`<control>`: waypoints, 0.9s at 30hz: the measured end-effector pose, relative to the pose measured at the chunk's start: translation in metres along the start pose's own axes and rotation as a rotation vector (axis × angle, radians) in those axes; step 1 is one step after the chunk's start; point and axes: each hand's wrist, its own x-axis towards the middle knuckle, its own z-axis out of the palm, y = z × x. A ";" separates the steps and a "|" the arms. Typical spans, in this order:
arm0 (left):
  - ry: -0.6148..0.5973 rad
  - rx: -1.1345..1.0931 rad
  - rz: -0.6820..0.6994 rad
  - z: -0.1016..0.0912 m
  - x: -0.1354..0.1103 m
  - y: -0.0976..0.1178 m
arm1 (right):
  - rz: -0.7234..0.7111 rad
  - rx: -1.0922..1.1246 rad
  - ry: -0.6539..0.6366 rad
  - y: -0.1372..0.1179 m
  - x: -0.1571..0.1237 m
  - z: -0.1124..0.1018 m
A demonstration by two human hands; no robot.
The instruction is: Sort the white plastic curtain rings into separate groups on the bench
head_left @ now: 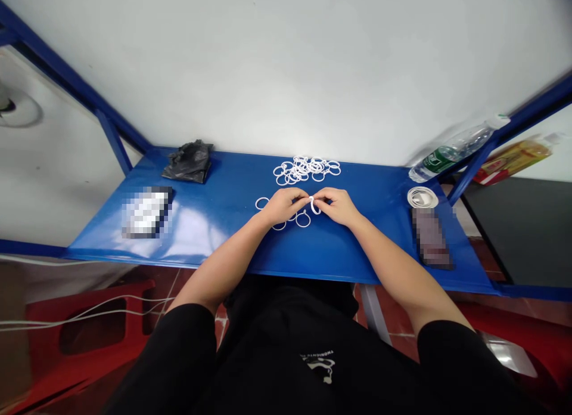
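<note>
Both hands meet over the middle of the blue tabletop [236, 224]. My left hand [286, 205] pinches one side of a white ring [316, 207], and my right hand [337, 205] pinches the other side. The ring is seen tilted, and the fingertips hide part of it. Under and beside my left hand lie several loose white rings [302, 219], one of them to the left of the wrist. Beyond the hands, near the wall, is a pile of similar white rings [300, 169], each with a small knob-like joint.
A black plastic bag [190, 161] and a blurred-out dark object [148, 212] lie at the left. On the right are a water bottle [456, 152], a coiled white cable [422, 197] and a blurred-out phone-like object [431, 237]. Blue metal posts [114, 141] frame the table; red stools [89, 331] stand below.
</note>
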 end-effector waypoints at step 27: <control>-0.003 -0.089 0.080 0.002 0.000 0.001 | 0.041 0.183 -0.063 -0.002 0.000 -0.003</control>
